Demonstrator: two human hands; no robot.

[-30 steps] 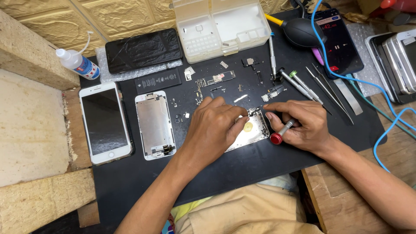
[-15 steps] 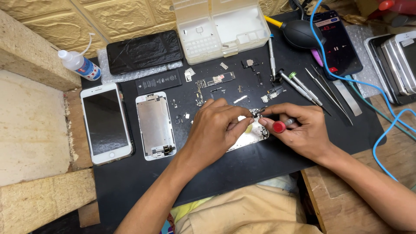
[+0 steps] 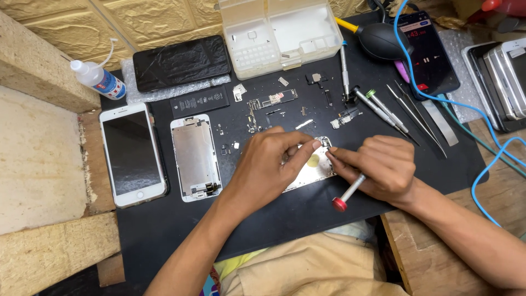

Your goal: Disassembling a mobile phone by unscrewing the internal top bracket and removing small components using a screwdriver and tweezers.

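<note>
Near the centre of the frame, the left hand [image 3: 268, 164] rests on an opened phone housing [image 3: 309, 167] lying on the black work mat [image 3: 307, 219], its fingers curled narrow and pressing the housing down; the hand covers most of the housing's left half. Just to the right, the right hand [image 3: 383, 167] is closed around a small screwdriver [image 3: 348, 193] with a red cap, the shaft slanting up toward the housing's right edge, the tip hidden behind the fingers.

Left of the hands lie a detached screen assembly [image 3: 195, 158], face down, and further left a white phone [image 3: 131, 154] with a dark screen. Above them sit a black battery [image 3: 200, 100], a cracked black phone [image 3: 182, 62] on bubble wrap and, in the upper left, a small squeeze bottle [image 3: 98, 79]. Loose screws, brackets and a small circuit board [image 3: 272, 101] are scattered on the mat just above the hands. At the top centre stands a clear parts box [image 3: 279, 35]. In the upper right lie tweezers [image 3: 408, 112], more screwdrivers [image 3: 378, 109], a black air blower [image 3: 381, 39] and a lit phone [image 3: 427, 52], with a blue cable [image 3: 466, 112] trailing across them.
</note>
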